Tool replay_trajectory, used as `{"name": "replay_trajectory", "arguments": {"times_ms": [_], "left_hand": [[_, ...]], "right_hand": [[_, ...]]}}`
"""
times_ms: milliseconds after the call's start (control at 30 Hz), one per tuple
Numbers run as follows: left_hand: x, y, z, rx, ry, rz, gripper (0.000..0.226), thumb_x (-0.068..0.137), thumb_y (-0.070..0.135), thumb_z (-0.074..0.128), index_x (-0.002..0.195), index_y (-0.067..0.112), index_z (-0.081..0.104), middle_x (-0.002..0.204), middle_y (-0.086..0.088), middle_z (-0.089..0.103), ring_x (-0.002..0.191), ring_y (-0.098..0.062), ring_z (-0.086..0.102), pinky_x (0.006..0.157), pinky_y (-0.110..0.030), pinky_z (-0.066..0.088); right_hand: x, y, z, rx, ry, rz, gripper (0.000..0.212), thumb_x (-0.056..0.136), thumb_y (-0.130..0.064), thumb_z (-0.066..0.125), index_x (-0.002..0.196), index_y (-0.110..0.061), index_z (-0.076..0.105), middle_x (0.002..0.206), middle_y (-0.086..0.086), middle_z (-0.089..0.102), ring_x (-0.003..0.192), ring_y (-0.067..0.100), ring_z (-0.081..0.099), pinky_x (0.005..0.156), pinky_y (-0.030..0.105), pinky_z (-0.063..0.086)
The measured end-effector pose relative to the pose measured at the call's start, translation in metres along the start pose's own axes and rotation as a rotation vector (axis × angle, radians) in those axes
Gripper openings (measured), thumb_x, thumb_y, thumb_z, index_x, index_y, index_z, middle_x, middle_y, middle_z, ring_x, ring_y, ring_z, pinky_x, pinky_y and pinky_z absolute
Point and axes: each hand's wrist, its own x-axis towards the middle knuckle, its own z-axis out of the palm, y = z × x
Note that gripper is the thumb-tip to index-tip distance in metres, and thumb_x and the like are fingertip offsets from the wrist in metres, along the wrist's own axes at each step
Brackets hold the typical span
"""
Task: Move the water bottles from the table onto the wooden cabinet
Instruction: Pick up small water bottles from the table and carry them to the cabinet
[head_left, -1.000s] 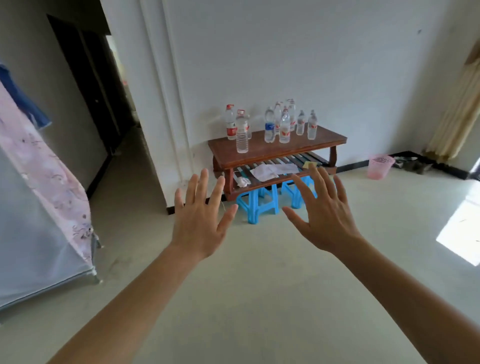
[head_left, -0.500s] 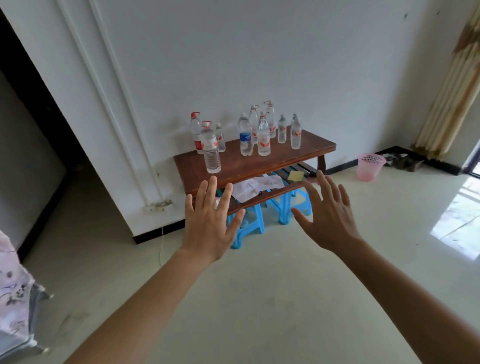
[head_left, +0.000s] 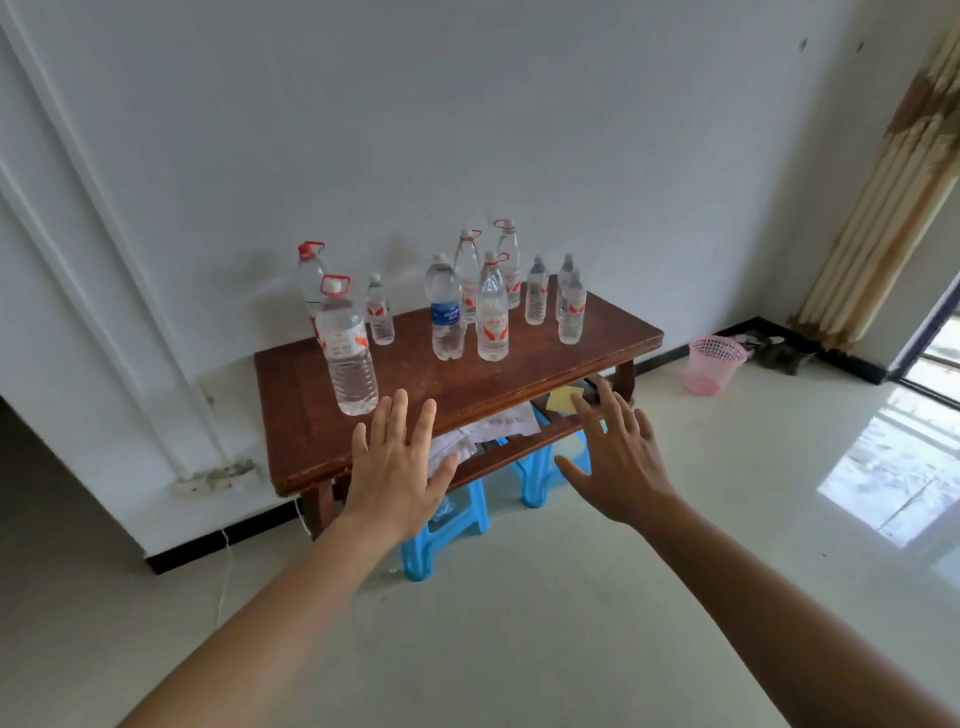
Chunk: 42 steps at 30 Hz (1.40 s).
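Several clear water bottles stand upright on a low dark-red wooden table (head_left: 545, 364) against the white wall. The nearest is a large bottle with a red handle cap (head_left: 347, 353) at the table's left front; a blue-label bottle (head_left: 445, 312) and a red-label bottle (head_left: 492, 317) stand mid-table, smaller ones (head_left: 571, 312) at the right. My left hand (head_left: 397, 462) is stretched out with fingers spread, just short of the large bottle, holding nothing. My right hand (head_left: 621, 457) is also spread and empty, in front of the table's right front edge. No wooden cabinet is in view.
Under the table a lower shelf holds papers (head_left: 506, 423) and a yellow note (head_left: 563, 400); two blue plastic stools (head_left: 447, 525) stand beneath. A pink waste basket (head_left: 711, 364) sits on the floor at right, near a curtain (head_left: 893, 197) and a doorway.
The view has closed in on the table, which now looks much larger and nearer. Both hands stay spread and empty, now reaching close to the table's front edge.
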Motion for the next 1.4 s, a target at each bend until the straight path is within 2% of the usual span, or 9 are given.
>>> {"name": "replay_trajectory", "arguments": {"times_ms": [100, 200, 400, 633, 767, 933, 1067, 1233, 1400], "left_hand": [[0.091, 0.017, 0.012, -0.02, 0.006, 0.074, 0.082, 0.091, 0.067, 0.003, 0.159, 0.023, 0.003, 0.166, -0.015, -0.003, 0.153, -0.031, -0.003, 0.122, -0.055, 0.011], [0.177, 0.049, 0.031, -0.086, 0.005, 0.112, 0.081, 0.091, 0.067, 0.009, 0.159, 0.022, 0.01, 0.166, -0.015, 0.005, 0.153, -0.03, 0.002, 0.121, -0.056, 0.015], [0.304, 0.112, 0.124, -0.061, -0.116, 0.211, 0.074, 0.099, 0.062, 0.02, 0.159, 0.023, 0.003, 0.166, -0.014, -0.001, 0.153, -0.03, -0.001, 0.121, -0.053, 0.01], [0.446, 0.181, 0.215, -0.157, -0.263, 0.014, 0.082, 0.098, 0.063, 0.03, 0.158, 0.021, -0.008, 0.166, -0.015, -0.011, 0.153, -0.028, -0.005, 0.123, -0.049, 0.013], [0.532, 0.207, 0.225, -0.234, -0.218, -0.072, 0.086, 0.097, 0.061, 0.038, 0.157, 0.023, -0.01, 0.166, -0.013, -0.011, 0.154, -0.027, -0.005, 0.123, -0.05, 0.013], [0.592, 0.215, 0.259, -0.318, -0.196, -0.166, 0.09, 0.095, 0.062, 0.043, 0.158, 0.024, -0.009, 0.167, -0.011, -0.005, 0.154, -0.026, 0.0, 0.124, -0.045, 0.013], [0.635, 0.217, 0.308, -0.433, -0.208, -0.268, 0.109, 0.084, 0.068, 0.057, 0.157, 0.022, -0.009, 0.166, -0.012, 0.005, 0.153, -0.028, 0.008, 0.122, -0.044, 0.017], [0.683, 0.229, 0.365, -0.676, -0.077, -0.347, 0.112, 0.076, 0.064, 0.074, 0.158, 0.022, 0.009, 0.162, -0.006, 0.027, 0.148, -0.021, 0.027, 0.118, -0.041, 0.031], [0.714, 0.241, 0.404, -0.896, -0.04, -0.523, 0.109, 0.069, 0.061, 0.082, 0.153, 0.023, 0.026, 0.146, 0.005, 0.05, 0.136, -0.011, 0.047, 0.107, -0.04, 0.046]], "right_hand": [[0.06, 0.044, -0.004, 0.003, 0.06, 0.073, 0.086, 0.087, -0.06, 0.063, 0.156, -0.024, 0.026, 0.165, 0.016, 0.019, 0.147, 0.037, 0.032, 0.117, 0.05, 0.029], [0.108, 0.106, 0.004, 0.014, 0.124, 0.182, 0.087, 0.084, -0.054, 0.07, 0.153, -0.018, 0.032, 0.16, 0.023, 0.029, 0.138, 0.043, 0.042, 0.11, 0.053, 0.038], [0.18, 0.236, 0.069, 0.058, 0.037, 0.421, 0.089, 0.091, -0.058, 0.06, 0.159, -0.018, 0.02, 0.167, 0.019, 0.011, 0.149, 0.04, 0.026, 0.118, 0.051, 0.027], [0.316, 0.377, 0.139, 0.198, -0.185, 0.441, 0.096, 0.093, -0.056, 0.059, 0.161, -0.02, 0.002, 0.167, 0.02, -0.001, 0.151, 0.041, 0.02, 0.12, 0.052, 0.027], [0.423, 0.435, 0.141, 0.276, -0.18, 0.384, 0.095, 0.092, -0.053, 0.062, 0.161, -0.023, 0.003, 0.167, 0.018, 0.002, 0.151, 0.042, 0.019, 0.116, 0.056, 0.029], [0.518, 0.449, 0.17, 0.459, -0.191, 0.306, 0.089, 0.094, -0.047, 0.064, 0.16, -0.027, 0.008, 0.167, 0.012, 0.007, 0.151, 0.035, 0.021, 0.114, 0.052, 0.033], [0.575, 0.45, 0.214, 0.445, -0.233, 0.177, 0.089, 0.094, -0.049, 0.063, 0.16, -0.03, 0.007, 0.167, 0.01, 0.008, 0.149, 0.033, 0.027, 0.113, 0.047, 0.036], [0.635, 0.451, 0.28, 0.458, -0.367, 0.079, 0.095, 0.089, -0.059, 0.062, 0.157, -0.042, -0.002, 0.168, 0.003, 0.005, 0.152, 0.032, 0.023, 0.116, 0.055, 0.035], [0.697, 0.45, 0.313, 0.435, -0.546, -0.07, 0.102, 0.09, -0.052, 0.067, 0.158, -0.038, -0.008, 0.169, 0.003, 0.002, 0.154, 0.027, 0.015, 0.117, 0.045, 0.03]]}}
